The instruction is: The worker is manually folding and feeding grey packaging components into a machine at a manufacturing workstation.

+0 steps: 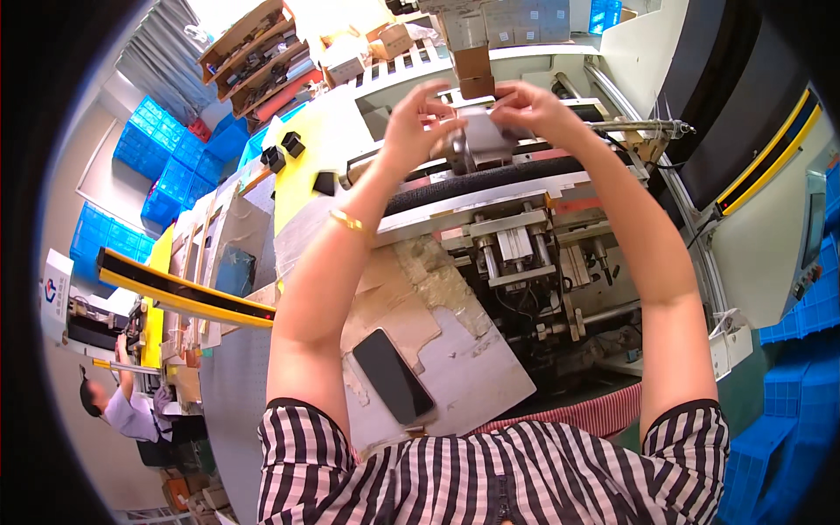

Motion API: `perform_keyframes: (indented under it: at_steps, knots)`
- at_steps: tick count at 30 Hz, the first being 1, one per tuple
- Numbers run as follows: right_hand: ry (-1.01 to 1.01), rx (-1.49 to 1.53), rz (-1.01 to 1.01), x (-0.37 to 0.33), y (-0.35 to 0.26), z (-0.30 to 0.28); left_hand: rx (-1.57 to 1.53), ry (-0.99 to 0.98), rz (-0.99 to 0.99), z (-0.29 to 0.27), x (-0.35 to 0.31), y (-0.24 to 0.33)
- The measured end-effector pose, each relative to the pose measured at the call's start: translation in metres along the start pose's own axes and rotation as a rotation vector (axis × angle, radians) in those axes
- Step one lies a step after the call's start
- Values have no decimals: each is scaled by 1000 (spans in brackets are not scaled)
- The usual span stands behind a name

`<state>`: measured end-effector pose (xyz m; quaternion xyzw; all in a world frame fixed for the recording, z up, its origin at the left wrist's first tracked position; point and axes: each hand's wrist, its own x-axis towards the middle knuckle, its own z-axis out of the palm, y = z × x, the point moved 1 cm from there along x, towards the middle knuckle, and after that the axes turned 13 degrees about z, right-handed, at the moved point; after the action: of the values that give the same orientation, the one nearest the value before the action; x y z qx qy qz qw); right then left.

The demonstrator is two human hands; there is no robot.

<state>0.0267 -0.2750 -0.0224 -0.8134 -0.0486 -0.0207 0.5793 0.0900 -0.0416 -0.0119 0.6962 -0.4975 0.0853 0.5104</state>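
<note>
Both my hands are stretched forward over the machine, at the far side of its long black roller (490,185). Between them is a small grey-white piece (488,138), blurred, its kind unclear. My left hand (418,127) is at its left edge, thumb and fingertips brought together there. At its upper right edge, my right hand (535,112) pinches it with curled fingers. Below the piece stands a metal part (461,159) of the machine, partly covered. A small brown carton (473,72) shows just beyond my hands.
A black phone (394,376) lies on a cardboard-covered board near me. Small black boxes (282,154) sit on the yellow surface at left. Yellow-black bars (184,293) flank the machine. Blue crates (162,144) are stacked far left. Another person (131,407) works at the left.
</note>
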Motion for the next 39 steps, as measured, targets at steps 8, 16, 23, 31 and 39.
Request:
perform_keyframes:
  at_steps: [8, 16, 23, 31, 39]
  knots:
    - [304, -69, -385, 24, -40, -23, 236, 93, 195, -10, 47, 3]
    - [-73, 0, -110, -202, -26, 172, 32, -69, 81, -23, -181, 106]
    - [-551, 58, -37, -290, -64, 309, 185, 524, -380, -151, -447, 185]
    - [-885, 14, 112, -322, -99, 460, 1152, 773, -1118, -217, -851, 241]
    - [-1140, -229, -219, -326, -155, 578, 1113, 575, -1745, -180, -1008, 322]
